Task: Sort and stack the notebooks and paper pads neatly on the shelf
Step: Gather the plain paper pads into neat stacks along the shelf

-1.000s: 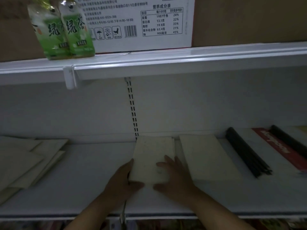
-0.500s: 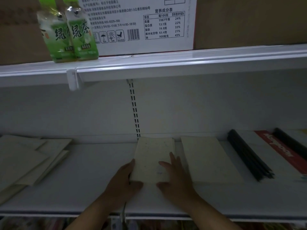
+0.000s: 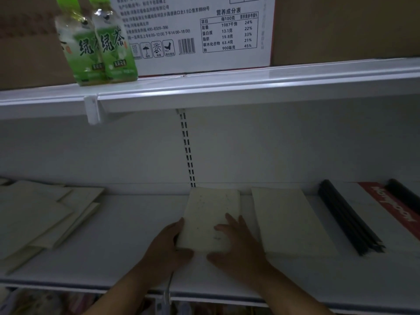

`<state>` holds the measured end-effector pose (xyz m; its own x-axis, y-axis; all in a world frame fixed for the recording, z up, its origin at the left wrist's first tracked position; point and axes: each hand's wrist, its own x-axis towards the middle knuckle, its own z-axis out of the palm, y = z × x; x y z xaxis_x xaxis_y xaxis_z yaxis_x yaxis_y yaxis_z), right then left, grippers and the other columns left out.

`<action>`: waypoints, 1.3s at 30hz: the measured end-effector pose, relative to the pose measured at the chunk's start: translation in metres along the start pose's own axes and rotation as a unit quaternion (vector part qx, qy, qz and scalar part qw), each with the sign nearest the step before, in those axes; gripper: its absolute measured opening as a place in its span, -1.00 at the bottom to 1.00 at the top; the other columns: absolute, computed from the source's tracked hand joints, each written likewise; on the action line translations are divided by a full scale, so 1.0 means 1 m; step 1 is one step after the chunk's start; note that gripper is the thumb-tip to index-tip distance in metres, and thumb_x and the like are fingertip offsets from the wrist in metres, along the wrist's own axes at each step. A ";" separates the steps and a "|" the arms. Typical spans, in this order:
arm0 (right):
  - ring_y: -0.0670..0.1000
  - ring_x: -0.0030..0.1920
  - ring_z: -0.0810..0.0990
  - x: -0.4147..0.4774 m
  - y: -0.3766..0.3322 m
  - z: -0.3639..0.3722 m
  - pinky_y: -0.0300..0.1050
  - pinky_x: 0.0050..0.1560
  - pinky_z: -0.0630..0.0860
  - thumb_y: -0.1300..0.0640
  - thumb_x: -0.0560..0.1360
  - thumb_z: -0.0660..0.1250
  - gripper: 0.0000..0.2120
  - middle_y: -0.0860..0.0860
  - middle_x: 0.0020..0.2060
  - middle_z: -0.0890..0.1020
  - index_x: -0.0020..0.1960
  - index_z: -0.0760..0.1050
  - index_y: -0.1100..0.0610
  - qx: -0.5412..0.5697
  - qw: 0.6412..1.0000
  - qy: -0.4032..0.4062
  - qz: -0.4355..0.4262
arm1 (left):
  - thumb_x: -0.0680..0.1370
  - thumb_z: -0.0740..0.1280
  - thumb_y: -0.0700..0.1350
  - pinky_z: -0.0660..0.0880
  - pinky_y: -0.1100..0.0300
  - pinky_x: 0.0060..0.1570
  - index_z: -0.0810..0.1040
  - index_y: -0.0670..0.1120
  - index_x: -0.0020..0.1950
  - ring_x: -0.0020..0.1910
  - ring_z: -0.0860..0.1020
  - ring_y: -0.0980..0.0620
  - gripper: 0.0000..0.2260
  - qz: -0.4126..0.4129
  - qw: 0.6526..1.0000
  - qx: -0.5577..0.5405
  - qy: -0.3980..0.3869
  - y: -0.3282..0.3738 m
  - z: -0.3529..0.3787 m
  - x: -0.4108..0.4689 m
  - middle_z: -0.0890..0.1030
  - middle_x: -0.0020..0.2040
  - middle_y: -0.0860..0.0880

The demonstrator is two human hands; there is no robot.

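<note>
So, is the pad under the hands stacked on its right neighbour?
No, the small pad lies beside the larger pad, bare shelf showing between them.

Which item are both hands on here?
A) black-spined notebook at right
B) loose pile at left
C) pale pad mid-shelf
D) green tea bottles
C: the left hand holds the pale pad by its left edge; the right hand rests flat on top.
</note>
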<state>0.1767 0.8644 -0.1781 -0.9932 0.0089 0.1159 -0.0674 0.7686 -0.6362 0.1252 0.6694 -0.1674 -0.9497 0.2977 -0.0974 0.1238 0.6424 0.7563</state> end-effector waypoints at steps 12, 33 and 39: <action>0.25 0.14 0.59 -0.005 -0.008 0.009 0.14 0.19 0.49 -0.29 0.38 0.10 -0.49 0.11 0.00 0.68 -0.12 0.65 0.06 -0.261 0.964 0.017 -0.046 | 0.42 0.48 -0.14 0.19 0.45 0.16 0.02 -0.09 0.55 0.46 0.21 0.03 -0.14 -0.017 0.998 0.041 -0.054 0.015 -0.007 -0.003 0.12 0.53 -0.04; 0.11 0.53 -0.21 0.095 -0.334 0.219 0.02 0.51 -0.05 -0.10 0.58 0.09 -0.43 0.12 0.53 -0.22 0.53 0.04 0.03 -0.267 0.935 -0.137 -0.187 | 0.59 0.17 0.06 0.22 0.23 0.36 0.25 -0.08 0.49 0.45 0.27 0.00 -0.51 -0.097 0.958 0.243 0.117 -0.210 -0.358 -0.113 0.26 0.50 -0.03; 0.08 0.53 -0.07 0.113 -0.379 0.272 0.02 0.50 -0.04 0.04 0.60 0.05 -0.46 0.07 0.54 -0.07 0.54 -0.02 0.05 -0.252 0.948 -0.152 -0.121 | 0.59 0.19 -0.03 0.26 0.34 0.26 0.39 -0.08 0.42 0.40 0.35 0.06 -0.60 -0.062 0.973 0.191 0.116 -0.250 -0.397 -0.114 0.39 0.43 0.00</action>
<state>0.0641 0.3996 -0.1311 -0.9411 -0.3323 -0.0630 -0.3185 0.9334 -0.1652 0.0886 0.1941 -0.0883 -0.9980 0.0632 0.0094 0.0607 0.8922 0.4476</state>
